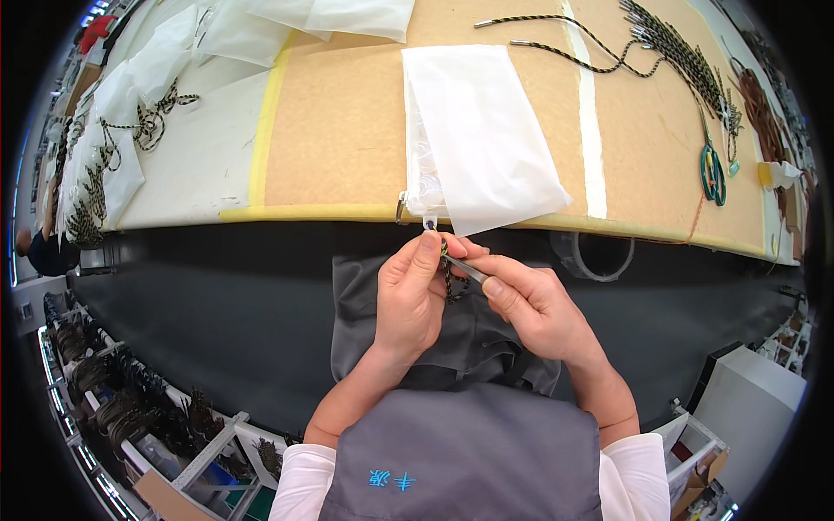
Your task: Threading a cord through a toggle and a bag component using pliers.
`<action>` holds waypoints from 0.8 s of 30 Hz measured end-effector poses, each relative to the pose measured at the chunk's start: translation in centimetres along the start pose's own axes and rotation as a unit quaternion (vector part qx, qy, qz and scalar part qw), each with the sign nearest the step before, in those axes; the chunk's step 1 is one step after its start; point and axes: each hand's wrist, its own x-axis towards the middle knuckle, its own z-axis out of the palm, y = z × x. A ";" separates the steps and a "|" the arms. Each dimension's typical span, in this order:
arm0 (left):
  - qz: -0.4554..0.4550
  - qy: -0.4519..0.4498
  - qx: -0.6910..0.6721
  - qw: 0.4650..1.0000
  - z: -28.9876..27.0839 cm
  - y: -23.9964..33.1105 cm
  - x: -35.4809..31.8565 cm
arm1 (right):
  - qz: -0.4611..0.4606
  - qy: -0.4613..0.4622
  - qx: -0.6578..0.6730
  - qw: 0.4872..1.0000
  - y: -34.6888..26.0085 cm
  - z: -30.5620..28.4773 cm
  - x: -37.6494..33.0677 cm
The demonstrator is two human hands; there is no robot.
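Note:
Just off the table's front edge, my left hand is closed, pinching a black-and-tan patterned cord below a small white tab. That tab hangs at the lower left corner of a white pouch lying on the table, its clear strip showing along the left side. My right hand is closed around slim silver tweezers, whose tip points at the cord by my left fingertips. The tip itself is hidden by the fingers. A loop of the cord dangles between my hands.
The tan-topped table carries more white pouches at the far left. Cords with metal tips lie bundled at the right, near green-handled scissors. A clear round rim sits below the edge. Racks of cords stand lower left.

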 end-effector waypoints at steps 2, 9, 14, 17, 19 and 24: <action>0.001 -0.004 -0.006 1.000 0.0 0.0 0.0 | 0.000 -0.002 0.008 1.000 0.3 -0.1 -0.1; -0.002 0.000 0.004 1.000 0.1 0.2 -0.1 | 0.012 -0.006 0.019 1.000 0.5 -0.1 0.1; -0.001 0.004 0.011 1.000 0.1 0.2 -0.1 | 0.010 -0.005 0.006 1.000 0.3 -0.1 0.2; -0.004 0.003 0.005 1.000 0.1 0.2 0.0 | 0.007 -0.006 -0.003 1.000 0.2 -0.1 0.2; -0.005 0.002 0.007 1.000 0.2 0.3 0.0 | 0.009 -0.007 -0.003 1.000 0.2 -0.1 0.2; -0.002 -0.004 -0.002 1.000 0.0 0.3 -0.1 | 0.009 -0.030 0.010 0.999 0.2 -0.4 0.2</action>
